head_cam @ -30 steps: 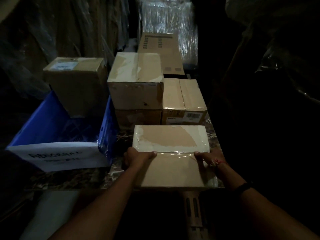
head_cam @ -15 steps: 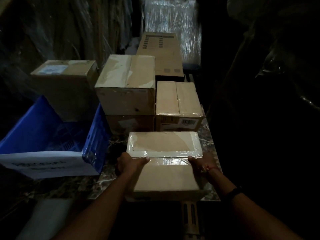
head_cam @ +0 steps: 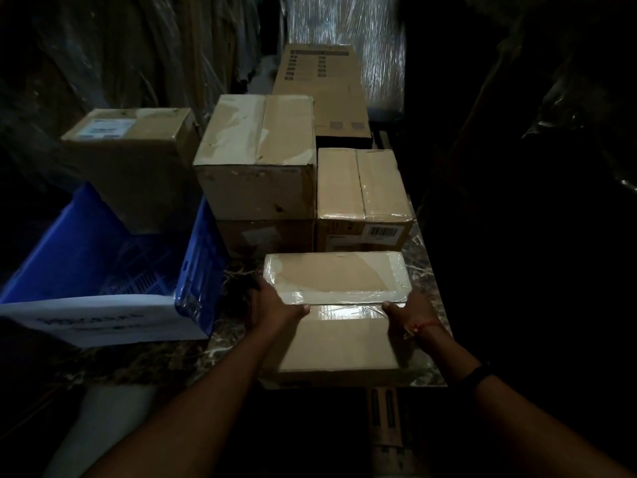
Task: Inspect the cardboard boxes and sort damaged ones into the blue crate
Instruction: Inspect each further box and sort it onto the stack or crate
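Flat cardboard box [head_cam: 339, 343], left hand [head_cam: 272, 305] and right hand [head_cam: 410, 312] gripping its opposite sides

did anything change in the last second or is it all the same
Nothing visibly changed. The left hand and right hand still grip the sides of the flat cardboard box, thumbs on top. It sits at the same spot on the table, in front of the stacked boxes. The blue crate has not moved. Only the camera view shifted slightly.
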A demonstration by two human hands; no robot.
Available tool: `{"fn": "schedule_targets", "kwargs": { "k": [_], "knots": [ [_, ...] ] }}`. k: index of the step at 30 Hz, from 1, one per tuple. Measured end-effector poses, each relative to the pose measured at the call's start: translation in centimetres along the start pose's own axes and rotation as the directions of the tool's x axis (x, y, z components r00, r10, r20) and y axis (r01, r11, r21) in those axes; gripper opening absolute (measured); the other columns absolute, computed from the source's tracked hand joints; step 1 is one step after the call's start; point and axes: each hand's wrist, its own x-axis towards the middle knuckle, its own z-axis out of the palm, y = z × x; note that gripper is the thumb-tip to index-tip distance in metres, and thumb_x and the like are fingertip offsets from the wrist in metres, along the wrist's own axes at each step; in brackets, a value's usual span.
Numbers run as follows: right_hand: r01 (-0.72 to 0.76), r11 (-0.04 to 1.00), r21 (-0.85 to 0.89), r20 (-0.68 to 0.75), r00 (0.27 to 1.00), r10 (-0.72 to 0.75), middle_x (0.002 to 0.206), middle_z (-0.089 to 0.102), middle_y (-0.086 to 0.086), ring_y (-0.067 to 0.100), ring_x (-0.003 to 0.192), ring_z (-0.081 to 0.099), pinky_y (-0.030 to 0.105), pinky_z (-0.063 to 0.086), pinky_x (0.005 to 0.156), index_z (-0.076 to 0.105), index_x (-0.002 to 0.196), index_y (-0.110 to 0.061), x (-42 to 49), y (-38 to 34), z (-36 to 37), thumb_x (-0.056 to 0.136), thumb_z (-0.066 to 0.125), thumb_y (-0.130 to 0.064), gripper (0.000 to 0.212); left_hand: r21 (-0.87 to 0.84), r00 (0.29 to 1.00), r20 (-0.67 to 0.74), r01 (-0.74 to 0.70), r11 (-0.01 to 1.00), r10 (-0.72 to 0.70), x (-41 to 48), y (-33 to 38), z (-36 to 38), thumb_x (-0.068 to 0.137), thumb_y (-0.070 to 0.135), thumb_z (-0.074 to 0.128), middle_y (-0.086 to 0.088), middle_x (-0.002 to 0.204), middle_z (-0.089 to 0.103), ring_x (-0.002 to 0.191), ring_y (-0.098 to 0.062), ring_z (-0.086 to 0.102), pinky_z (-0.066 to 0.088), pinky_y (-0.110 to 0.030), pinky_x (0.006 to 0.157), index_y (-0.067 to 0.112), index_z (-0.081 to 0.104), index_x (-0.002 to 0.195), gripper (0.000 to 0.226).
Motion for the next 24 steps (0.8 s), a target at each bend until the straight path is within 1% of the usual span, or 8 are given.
{"fn": "schedule_targets", "kwargs": {
  "k": [2, 4, 6, 8, 10, 12, 18, 24],
  "knots": [
    [0.149, 0.955, -0.258, -0.045, 0.985, -0.166, 0.143, 0.042, 0.023, 0.035, 0.134, 0.039, 0.043, 0.038, 0.109, 0.037, 0.141, -0.007, -3.4, -4.9, -1.7, 0.058, 0.077, -0.057, 0.105, 0.208, 0.961, 0.116, -0.272, 0.939, 0.253, 0.6, 0.7, -0.4, 0.056, 0.044, 0.091, -0.012, 0.163, -0.011, 0.15, -0.032, -0.009, 0.004, -0.05, 0.12, 0.03, -0.008, 0.155, 0.141],
    [0.322, 0.828, -0.46, 0.096, 0.944, -0.315, 0.158, 0.009, 0.023, 0.038, 0.146, 0.012, 0.044, 0.022, 0.118, 0.02, 0.151, -0.013, -5.0, -8.7, -1.9, 0.069, 0.081, -0.04, 0.106, 0.319, 0.874, 0.306, -0.468, 0.824, 0.378, 0.9, 2.3, -0.9, 0.053, 0.042, 0.092, -0.006, 0.16, -0.026, 0.147, -0.029, -0.023, 0.001, -0.051, 0.119, 0.04, -0.017, 0.151, 0.147],
    [0.473, 0.689, -0.549, 0.311, 0.881, -0.357, 0.159, -0.008, 0.021, 0.038, 0.148, -0.002, 0.049, 0.017, 0.119, 0.015, 0.153, -0.018, -5.5, -12.1, -1.2, 0.083, 0.07, -0.026, 0.089, 0.45, 0.824, 0.43, -0.55, 0.704, 0.369, 1.1, 3.9, -1.0, 0.049, 0.046, 0.093, -0.006, 0.159, -0.029, 0.145, -0.03, -0.026, 0.005, -0.056, 0.119, 0.04, -0.018, 0.151, 0.151],
    [0.537, 0.635, -0.555, 0.447, 0.836, -0.317, 0.16, -0.011, 0.018, 0.037, 0.148, -0.005, 0.052, 0.014, 0.118, 0.011, 0.154, -0.02, -4.9, -14.0, 0.1, 0.089, 0.061, -0.018, 0.082, 0.563, 0.815, 0.488, -0.567, 0.601, 0.313, 1.7, 4.9, -0.6, 0.046, 0.049, 0.093, -0.006, 0.159, -0.028, 0.146, -0.032, -0.023, 0.009, -0.06, 0.118, 0.036, -0.016, 0.152, 0.153],
    [0.544, 0.626, -0.559, 0.492, 0.825, -0.277, 0.16, -0.013, 0.015, 0.036, 0.148, -0.008, 0.053, 0.012, 0.118, 0.004, 0.155, -0.02, -4.4, -14.7, 1.1, 0.088, 0.063, -0.015, 0.089, 0.609, 0.821, 0.504, -0.558, 0.564, 0.269, 2.2, 4.9, 0.1, 0.044, 0.048, 0.094, -0.005, 0.161, -0.024, 0.148, -0.031, -0.019, 0.015, -0.063, 0.116, 0.034, -0.015, 0.153, 0.155],
    [0.536, 0.633, -0.559, 0.489, 0.829, -0.27, 0.16, -0.016, 0.014, 0.035, 0.148, -0.009, 0.054, 0.011, 0.118, 0.001, 0.155, -0.022, -4.1, -14.8, 1.7, 0.086, 0.064, -0.015, 0.094, 0.627, 0.834, 0.486, -0.541, 0.56, 0.262, 2.5, 4.4, 0.8, 0.039, 0.047, 0.096, -0.003, 0.162, -0.021, 0.149, -0.029, -0.015, 0.017, -0.063, 0.115, 0.031, -0.016, 0.153, 0.16],
    [0.529, 0.638, -0.559, 0.447, 0.841, -0.306, 0.161, -0.012, 0.013, 0.033, 0.149, -0.006, 0.054, 0.014, 0.116, 0.005, 0.154, -0.026, -3.5, -13.9, 2.7, 0.092, 0.055, -0.012, 0.081, 0.679, 0.852, 0.478, -0.512, 0.527, 0.212, 2.7, 4.5, 1.6, 0.041, 0.047, 0.096, -0.003, 0.161, -0.022, 0.149, -0.029, -0.017, 0.016, -0.062, 0.116, 0.016, -0.016, 0.154, 0.161],
    [0.53, 0.636, -0.56, 0.436, 0.842, -0.317, 0.161, -0.011, 0.012, 0.031, 0.149, -0.005, 0.052, 0.016, 0.116, 0.005, 0.154, -0.026, -3.5, -13.9, 2.5, 0.092, 0.056, -0.012, 0.082, 0.678, 0.857, 0.468, -0.504, 0.535, 0.216, 2.9, 4.5, 1.7, 0.049, 0.044, 0.094, -0.003, 0.162, -0.02, 0.149, -0.029, -0.015, 0.017, -0.061, 0.116, 0.015, -0.013, 0.154, 0.153]
  ]
}}
